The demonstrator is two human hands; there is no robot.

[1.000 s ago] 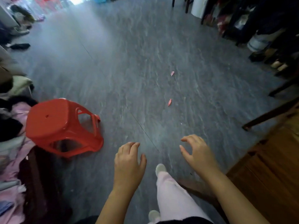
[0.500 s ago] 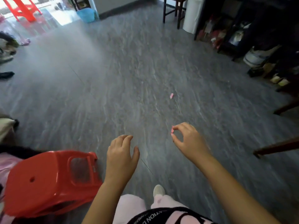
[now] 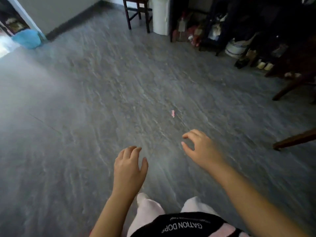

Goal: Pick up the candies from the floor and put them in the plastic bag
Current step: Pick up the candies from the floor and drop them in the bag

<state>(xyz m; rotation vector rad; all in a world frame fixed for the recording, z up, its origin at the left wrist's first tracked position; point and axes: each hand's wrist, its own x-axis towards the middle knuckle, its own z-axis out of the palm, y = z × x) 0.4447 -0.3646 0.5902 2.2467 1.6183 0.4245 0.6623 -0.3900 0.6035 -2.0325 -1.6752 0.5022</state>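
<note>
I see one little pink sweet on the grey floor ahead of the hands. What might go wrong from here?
The small pink candy lies flat on the grey floor, so the right hand could fumble it. No plastic bag is in view and the left hand is empty too, so the candy may have nowhere to go.

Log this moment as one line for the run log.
left hand: open | right hand: open, apart from candy | candy: on floor, untouched | plastic bag: not in view
</note>
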